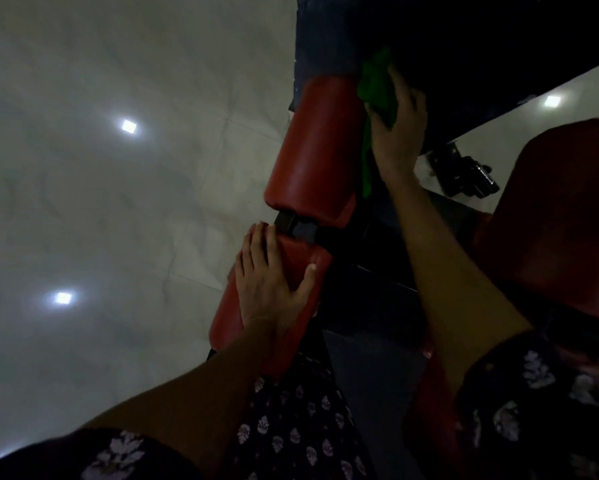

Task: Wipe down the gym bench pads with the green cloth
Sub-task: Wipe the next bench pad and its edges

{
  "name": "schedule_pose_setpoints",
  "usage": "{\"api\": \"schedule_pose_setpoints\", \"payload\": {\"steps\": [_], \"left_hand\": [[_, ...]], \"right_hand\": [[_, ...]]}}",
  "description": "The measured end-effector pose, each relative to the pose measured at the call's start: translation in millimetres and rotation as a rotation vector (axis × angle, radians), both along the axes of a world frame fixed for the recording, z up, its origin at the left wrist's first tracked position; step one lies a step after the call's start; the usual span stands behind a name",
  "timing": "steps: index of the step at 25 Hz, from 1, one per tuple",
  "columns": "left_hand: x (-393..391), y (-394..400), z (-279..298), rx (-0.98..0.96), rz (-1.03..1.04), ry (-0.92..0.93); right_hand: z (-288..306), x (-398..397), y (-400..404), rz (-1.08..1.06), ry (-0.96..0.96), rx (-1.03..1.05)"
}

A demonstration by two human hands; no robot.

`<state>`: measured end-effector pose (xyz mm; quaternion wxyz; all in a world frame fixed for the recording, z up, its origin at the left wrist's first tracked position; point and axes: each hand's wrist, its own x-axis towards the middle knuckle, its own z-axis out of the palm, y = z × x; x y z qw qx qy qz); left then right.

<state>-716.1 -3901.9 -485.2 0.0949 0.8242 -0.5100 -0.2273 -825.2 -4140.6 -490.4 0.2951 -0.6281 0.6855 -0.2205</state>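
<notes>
The wiping is under way, by my reading, on the far red roller pad (pixel 317 147); the right hand (pixel 396 133) presses the green cloth (pixel 377 88) against that pad's right side, its fingers curled over the fabric and clutching it, while a strip of the cloth trails down along the pad's edge below the wrist; the left hand (pixel 270 278) lies flat with straight fingers on the near red roller pad (pixel 291 306), thumb spread across its top, holding nothing and seemingly steadying the bench; a black bracket (pixel 296 226) joins the two rollers between the hands; a larger red seat pad (pixel 561 216) sits at the right, apart from the cloth and apparently not yet under it; the next move likely calls for drawing the cloth around the far roller's curve, then shifting to the near roller, which the left hand would have to leave; the pale tiled floor (pixel 100 202) reflects ceiling lights.
</notes>
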Motion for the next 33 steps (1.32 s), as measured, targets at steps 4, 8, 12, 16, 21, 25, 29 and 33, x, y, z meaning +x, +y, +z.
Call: {"api": "schedule_pose_setpoints", "payload": {"steps": [4,8,12,16,21,25,29,33], "left_hand": [[0.0,-0.3,-0.7,0.002,-0.009,-0.019],[1.7,0.3,-0.2,0.027,-0.009,-0.01],[0.3,1.4,0.3,0.011,-0.003,-0.021],[-0.5,0.3,2.2,0.003,0.016,0.002],[1.1,0.0,0.8,-0.002,-0.003,-0.024],[1.4,0.8,-0.8,0.006,-0.004,-0.014],[2.2,1.0,-0.6,0.0,-0.002,0.006],[1.7,-0.4,-0.5,0.0,0.002,0.007]], "right_hand": [[-14.5,-8.1,85.7,-0.266,-0.457,0.15],[4.2,1.9,154.9,-0.333,-0.536,0.273],[9.2,2.7,72.9,-0.411,-0.53,0.248],[10.9,6.2,-4.5,-0.42,-0.461,0.284],[2.9,-1.3,69.1,-0.557,-0.726,0.467],[0.4,-5.0,59.3,-0.642,-0.773,0.523],[2.6,5.0,10.3,-0.434,-0.452,0.22],[13.9,15.9,-23.2,0.045,0.231,0.021]]}}
